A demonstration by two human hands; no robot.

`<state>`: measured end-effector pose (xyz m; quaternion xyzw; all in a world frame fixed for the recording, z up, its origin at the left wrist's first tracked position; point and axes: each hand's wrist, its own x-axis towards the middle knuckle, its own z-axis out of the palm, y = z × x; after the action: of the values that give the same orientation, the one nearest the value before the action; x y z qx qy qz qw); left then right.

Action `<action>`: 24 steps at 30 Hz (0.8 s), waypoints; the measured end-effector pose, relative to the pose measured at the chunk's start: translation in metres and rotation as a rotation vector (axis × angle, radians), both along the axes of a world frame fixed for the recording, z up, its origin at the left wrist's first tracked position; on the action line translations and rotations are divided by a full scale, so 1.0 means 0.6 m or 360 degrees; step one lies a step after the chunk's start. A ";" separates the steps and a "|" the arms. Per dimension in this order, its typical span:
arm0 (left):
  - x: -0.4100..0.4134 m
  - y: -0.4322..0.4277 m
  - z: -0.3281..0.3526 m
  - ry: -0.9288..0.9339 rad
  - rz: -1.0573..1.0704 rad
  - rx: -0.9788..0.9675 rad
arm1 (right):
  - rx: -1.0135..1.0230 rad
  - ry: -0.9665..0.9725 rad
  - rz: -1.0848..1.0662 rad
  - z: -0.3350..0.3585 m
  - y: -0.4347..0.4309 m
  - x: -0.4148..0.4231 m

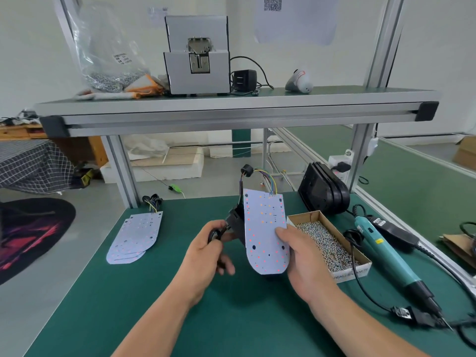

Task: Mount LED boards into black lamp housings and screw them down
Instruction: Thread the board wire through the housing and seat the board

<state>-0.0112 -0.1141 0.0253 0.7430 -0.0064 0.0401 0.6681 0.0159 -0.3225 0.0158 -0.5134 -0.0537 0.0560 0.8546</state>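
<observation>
My right hand grips the right edge of a white LED board, held tilted above the green mat; coloured wires run from the board's top to a small black ring. Behind the board's left edge sits a black lamp housing, mostly hidden. My left hand grips a black part at the housing's left side. A stack of more white LED boards lies on the mat to the left. Black housings stand stacked at the back right.
An open cardboard box of screws sits just right of my right hand. A teal electric screwdriver with its cable lies further right. An upper shelf carries a grey screw feeder and a bag of screws.
</observation>
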 end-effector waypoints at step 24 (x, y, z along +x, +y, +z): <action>0.014 0.032 -0.019 0.0167 -0.0278 -0.0480 | -0.0049 0.0084 0.0235 0.009 -0.024 0.006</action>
<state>-0.0026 -0.0950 0.0141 0.6321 -0.0299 -0.0565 0.7722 0.0194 -0.3368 0.0214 -0.5195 -0.0680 0.1333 0.8412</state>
